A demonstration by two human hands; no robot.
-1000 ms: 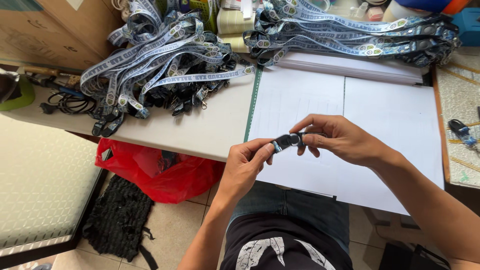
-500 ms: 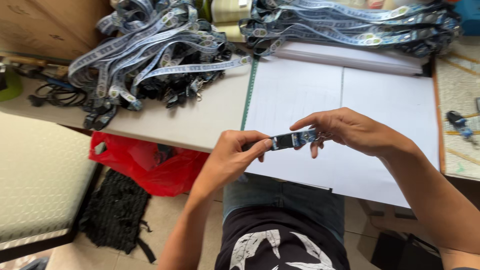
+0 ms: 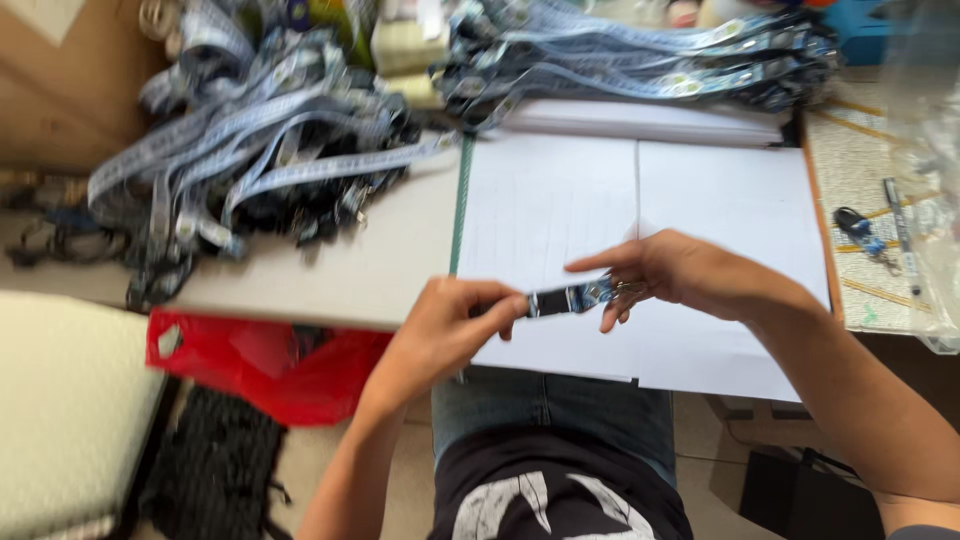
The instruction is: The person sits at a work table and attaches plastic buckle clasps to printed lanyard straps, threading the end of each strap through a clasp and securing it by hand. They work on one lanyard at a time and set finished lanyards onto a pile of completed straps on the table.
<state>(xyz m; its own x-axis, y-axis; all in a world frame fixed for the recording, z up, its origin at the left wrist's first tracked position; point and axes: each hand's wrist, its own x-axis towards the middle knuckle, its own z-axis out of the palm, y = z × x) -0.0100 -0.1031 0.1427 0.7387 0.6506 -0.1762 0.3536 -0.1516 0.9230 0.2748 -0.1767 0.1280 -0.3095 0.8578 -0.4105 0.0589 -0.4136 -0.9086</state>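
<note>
White sheets of paper [image 3: 720, 200] cover the table [image 3: 380, 270] in front of you, with piles of blue lanyards [image 3: 270, 150] heaped behind and a red bag [image 3: 260, 365] on the floor below. Your left hand [image 3: 440, 330] pinches the black end of a short lanyard strap [image 3: 565, 298], while your right hand [image 3: 680, 275] pinches its metal clip end, just above the paper's near edge

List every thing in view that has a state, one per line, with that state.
left hand: pinching one end of the strap piece
right hand: gripping the other end
short lanyard strap piece: held level between both hands, above the paper
white sheets: lying flat
lanyard pile: heaped, tangled
red bag: crumpled under the table
</note>
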